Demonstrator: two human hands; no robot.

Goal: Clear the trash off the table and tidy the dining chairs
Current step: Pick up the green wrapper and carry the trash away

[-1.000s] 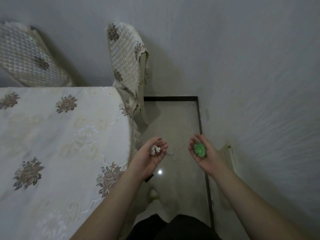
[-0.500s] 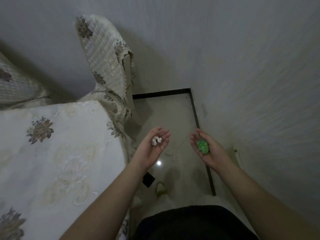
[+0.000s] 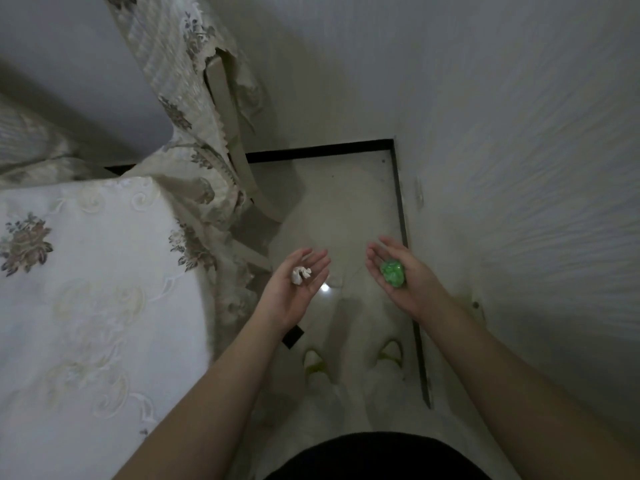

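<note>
My left hand [image 3: 289, 296] is palm up over the floor, just right of the table's corner. A small crumpled white paper [image 3: 300, 274] lies on its loosely bent fingers. My right hand [image 3: 414, 289] is palm up beside it, near the wall, and a crumpled green wrapper ball [image 3: 393, 273] rests in its palm with the fingers nearly straight. The table [image 3: 86, 289], under a white floral embroidered cloth, fills the left side. A dining chair [image 3: 180, 64] with a quilted floral cover stands at the table's far corner, tilted against it.
A second covered chair [image 3: 31, 150] shows at the far left. A textured grey wall [image 3: 519, 168] runs close along the right. Between wall and table lies a narrow strip of pale tiled floor [image 3: 339, 202] with a black border. My feet in slippers [image 3: 313, 363] stand below my hands.
The view has swung right and forward, so the table and chairs slid left. Both hands keep their trash, and their fingers have uncurled somewhat.
</note>
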